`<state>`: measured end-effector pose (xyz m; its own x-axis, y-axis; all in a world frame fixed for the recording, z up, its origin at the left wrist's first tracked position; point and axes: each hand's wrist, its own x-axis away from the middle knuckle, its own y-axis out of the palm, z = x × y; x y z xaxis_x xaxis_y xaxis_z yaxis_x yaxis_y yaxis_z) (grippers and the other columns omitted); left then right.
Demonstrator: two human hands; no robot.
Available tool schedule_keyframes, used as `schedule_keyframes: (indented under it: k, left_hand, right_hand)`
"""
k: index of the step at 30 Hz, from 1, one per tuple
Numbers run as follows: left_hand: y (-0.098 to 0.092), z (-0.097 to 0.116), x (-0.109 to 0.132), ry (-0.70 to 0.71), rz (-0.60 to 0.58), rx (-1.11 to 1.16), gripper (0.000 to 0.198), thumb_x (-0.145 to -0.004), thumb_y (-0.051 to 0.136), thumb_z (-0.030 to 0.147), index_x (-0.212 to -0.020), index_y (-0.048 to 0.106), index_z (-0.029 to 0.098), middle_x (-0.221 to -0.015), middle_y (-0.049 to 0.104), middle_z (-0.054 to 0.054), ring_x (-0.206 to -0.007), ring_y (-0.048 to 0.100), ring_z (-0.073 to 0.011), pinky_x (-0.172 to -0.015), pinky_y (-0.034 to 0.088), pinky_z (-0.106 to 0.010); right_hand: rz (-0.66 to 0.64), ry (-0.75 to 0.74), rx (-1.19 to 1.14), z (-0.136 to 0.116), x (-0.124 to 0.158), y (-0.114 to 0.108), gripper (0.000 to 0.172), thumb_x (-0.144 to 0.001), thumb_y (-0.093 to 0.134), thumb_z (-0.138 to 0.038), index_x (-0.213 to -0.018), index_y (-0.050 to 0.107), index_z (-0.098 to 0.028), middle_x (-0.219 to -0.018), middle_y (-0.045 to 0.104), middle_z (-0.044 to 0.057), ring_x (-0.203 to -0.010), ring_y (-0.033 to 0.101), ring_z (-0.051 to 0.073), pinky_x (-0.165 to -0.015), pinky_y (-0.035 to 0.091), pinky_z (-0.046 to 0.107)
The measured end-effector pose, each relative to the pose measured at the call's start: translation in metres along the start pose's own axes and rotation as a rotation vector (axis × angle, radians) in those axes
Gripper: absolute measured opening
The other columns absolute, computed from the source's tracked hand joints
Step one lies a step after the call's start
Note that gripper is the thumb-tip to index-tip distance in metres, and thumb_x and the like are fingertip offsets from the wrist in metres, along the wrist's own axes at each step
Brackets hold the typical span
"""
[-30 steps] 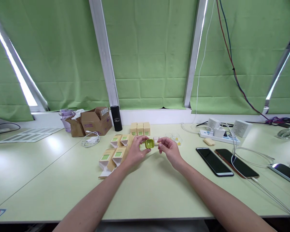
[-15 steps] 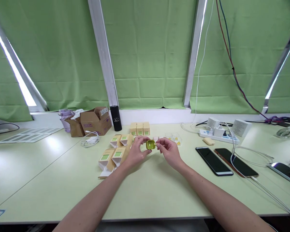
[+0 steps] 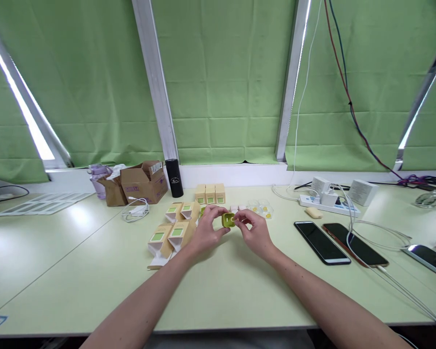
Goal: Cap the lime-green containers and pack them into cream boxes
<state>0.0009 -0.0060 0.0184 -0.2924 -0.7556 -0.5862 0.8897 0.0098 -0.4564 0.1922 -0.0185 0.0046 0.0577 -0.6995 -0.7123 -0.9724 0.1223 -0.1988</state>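
My left hand (image 3: 208,231) grips a small square green container (image 3: 226,220) by its edge, thumb below and fingers above. The hollow side faces me and to the right. My right hand (image 3: 255,231) is closed in a pinch at the container's right side. A tiny pale piece shows at its fingertips, too small to name. Left of my left hand stand several tan cartons (image 3: 179,231) with green squares and open white flaps. Behind my hands lies a clear plastic tray (image 3: 264,208) with yellow spots in its round cups, beside small pale pieces, partly hidden.
Three closed tan boxes (image 3: 210,194) stand at the back. A black cylinder (image 3: 174,178), a cardboard box (image 3: 144,183) and a white charger cable (image 3: 137,211) are to the left. On the right are phones (image 3: 321,242), a power strip (image 3: 343,208) and loose white cables. Someone's fingers show at the right edge.
The green container has shifted slightly right and down and turned a little, closer to my right fingertips. Less of the pale piece shows between them. The other things stay put.
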Motion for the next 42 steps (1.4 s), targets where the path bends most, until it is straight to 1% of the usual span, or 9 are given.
schedule_keyframes:
  k: [3, 6, 11, 14, 22, 29, 34, 37, 42]
  left_hand:
    - [0.000, 0.003, 0.000, 0.013, -0.014, 0.002, 0.040, -0.078, 0.074, 0.015, -0.115, 0.064, 0.027, -0.119, 0.054, -0.006, -0.116, 0.061, -0.0227, -0.113, 0.051, -0.051]
    - [0.001, 0.004, 0.000, 0.024, -0.016, 0.002, 0.038, -0.079, 0.075, 0.016, -0.114, 0.064, 0.026, -0.118, 0.054, -0.007, -0.116, 0.061, -0.0234, -0.112, 0.052, -0.050]
    - [0.001, 0.002, 0.001, 0.043, -0.015, 0.003, 0.040, -0.078, 0.074, 0.015, -0.115, 0.064, 0.027, -0.119, 0.054, -0.006, -0.116, 0.062, -0.0230, -0.111, 0.053, -0.050]
    - [0.002, 0.000, 0.001, 0.058, -0.008, -0.001, 0.043, -0.077, 0.074, 0.013, -0.116, 0.064, 0.027, -0.119, 0.053, -0.006, -0.115, 0.062, -0.0228, -0.111, 0.053, -0.049]
    - [0.002, 0.001, 0.002, 0.065, -0.040, -0.033, 0.044, -0.078, 0.073, 0.010, -0.116, 0.063, 0.028, -0.119, 0.051, -0.006, -0.118, 0.060, -0.0229, -0.110, 0.054, -0.046]
    - [0.002, 0.001, 0.002, 0.073, -0.041, -0.057, 0.042, -0.078, 0.073, 0.011, -0.116, 0.063, 0.026, -0.120, 0.054, -0.007, -0.121, 0.059, -0.0246, -0.109, 0.053, -0.047]
    - [0.003, 0.002, 0.002, 0.083, -0.052, -0.052, 0.042, -0.078, 0.073, 0.009, -0.116, 0.062, 0.025, -0.120, 0.053, -0.007, -0.119, 0.059, -0.0237, -0.109, 0.053, -0.047]
    - [0.003, 0.001, 0.003, 0.089, -0.054, -0.060, 0.042, -0.078, 0.073, 0.009, -0.116, 0.062, 0.024, -0.120, 0.053, -0.007, -0.121, 0.058, -0.0242, -0.110, 0.052, -0.049]
    - [0.004, 0.000, 0.003, 0.100, -0.052, -0.078, 0.041, -0.078, 0.074, 0.009, -0.115, 0.063, 0.023, -0.121, 0.053, -0.008, -0.123, 0.057, -0.0251, -0.109, 0.052, -0.049]
  right_hand:
    - [-0.014, -0.079, 0.077, 0.000, 0.001, 0.000, 0.016, -0.094, 0.059, -0.023, -0.101, 0.073, -0.025, -0.092, 0.074, 0.006, -0.076, 0.065, 0.021, -0.070, 0.055, 0.037]
    - [-0.045, -0.142, 0.134, 0.003, 0.003, 0.000, 0.022, -0.096, 0.055, -0.021, -0.108, 0.073, -0.027, -0.096, 0.075, 0.007, -0.082, 0.067, 0.023, -0.071, 0.055, 0.038]
    - [-0.058, -0.238, 0.272, 0.010, 0.005, 0.000, 0.024, -0.098, 0.053, -0.018, -0.109, 0.072, -0.027, -0.099, 0.074, 0.009, -0.093, 0.066, 0.026, -0.079, 0.054, 0.041]
    - [-0.044, -0.271, 0.371, 0.011, 0.005, -0.001, 0.024, -0.098, 0.053, -0.017, -0.109, 0.071, -0.027, -0.101, 0.071, 0.010, -0.095, 0.064, 0.026, -0.077, 0.053, 0.039]
    - [-0.037, -0.288, 0.478, 0.008, 0.005, -0.001, 0.022, -0.100, 0.050, -0.017, -0.107, 0.070, -0.024, -0.095, 0.064, 0.009, -0.085, 0.060, 0.022, -0.065, 0.045, 0.033]
    - [-0.052, -0.328, 0.549, 0.009, 0.004, -0.002, 0.024, -0.101, 0.049, -0.016, -0.102, 0.072, -0.022, -0.087, 0.063, 0.007, -0.080, 0.056, 0.021, -0.064, 0.039, 0.032]
    - [-0.017, -0.415, 0.602, 0.010, 0.003, -0.001, 0.022, -0.100, 0.049, -0.013, -0.095, 0.070, -0.020, -0.081, 0.061, 0.006, -0.075, 0.052, 0.020, -0.062, 0.036, 0.032]
    - [0.008, -0.461, 0.613, 0.012, 0.002, 0.000, 0.021, -0.099, 0.050, -0.012, -0.093, 0.068, -0.019, -0.079, 0.061, 0.005, -0.074, 0.051, 0.019, -0.061, 0.035, 0.031]
    - [0.018, -0.484, 0.624, 0.012, 0.002, 0.000, 0.019, -0.098, 0.052, -0.010, -0.091, 0.067, -0.019, -0.077, 0.061, 0.004, -0.073, 0.051, 0.018, -0.062, 0.035, 0.031]
